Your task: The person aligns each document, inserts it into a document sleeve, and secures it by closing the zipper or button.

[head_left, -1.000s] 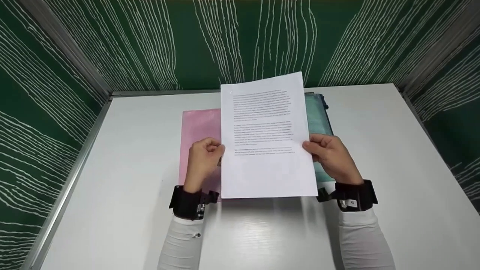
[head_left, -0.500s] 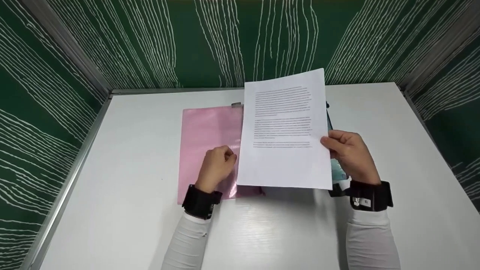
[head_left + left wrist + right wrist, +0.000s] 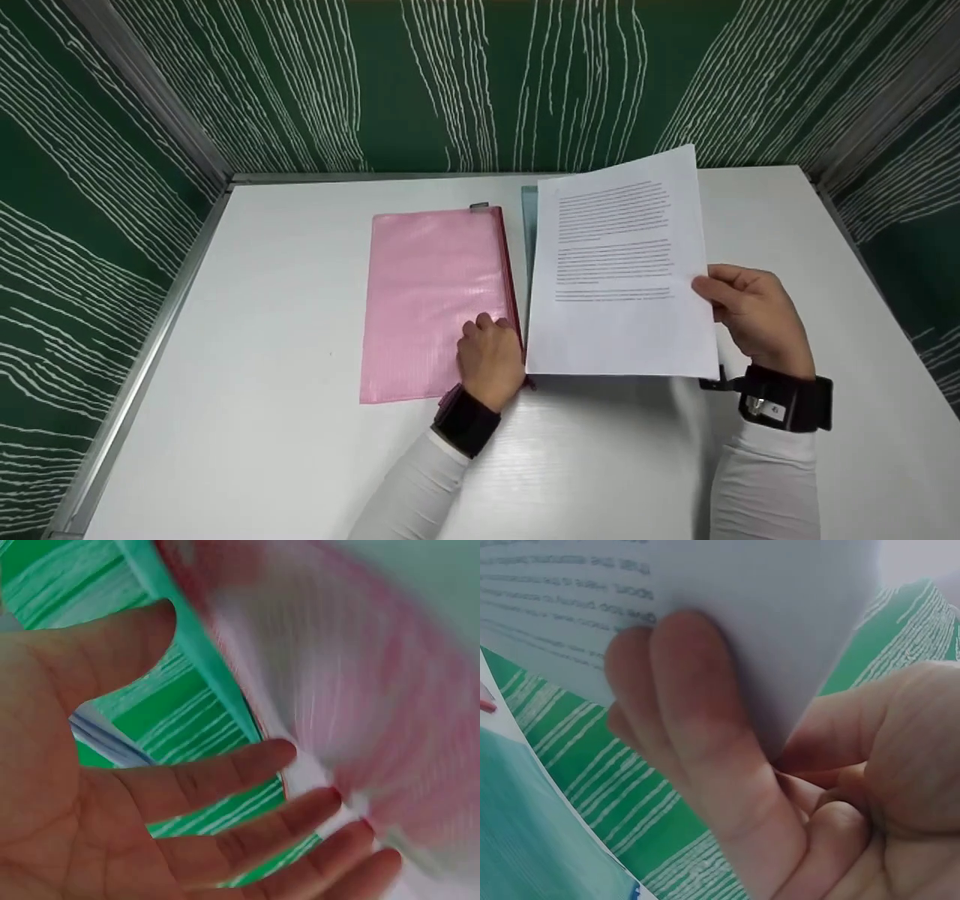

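Note:
My right hand (image 3: 761, 311) pinches the right edge of a printed sheet of paper (image 3: 619, 330), held up and tilted over the teal zip folder (image 3: 529, 206). In the right wrist view, several fingers (image 3: 697, 690) lie against one face of the paper (image 3: 795, 607). My left hand (image 3: 491, 360) is over the lower right part of a pink zip folder (image 3: 431, 300), beside its dark red zip edge. The left wrist view shows its fingers (image 3: 210, 784) extended, with their tips right at the pink folder (image 3: 360, 682). Most of the teal folder is hidden behind the paper.
Both folders lie on a white table (image 3: 285, 300), the pink one left of the teal one. Green walls (image 3: 502, 82) with white wavy lines enclose the table at the back and sides. A metal frame edge (image 3: 150, 352) runs along the left.
My left hand has let go of the paper's left edge and moved down and right onto the pink folder. The right hand has carried the paper rightward, uncovering the pink folder.

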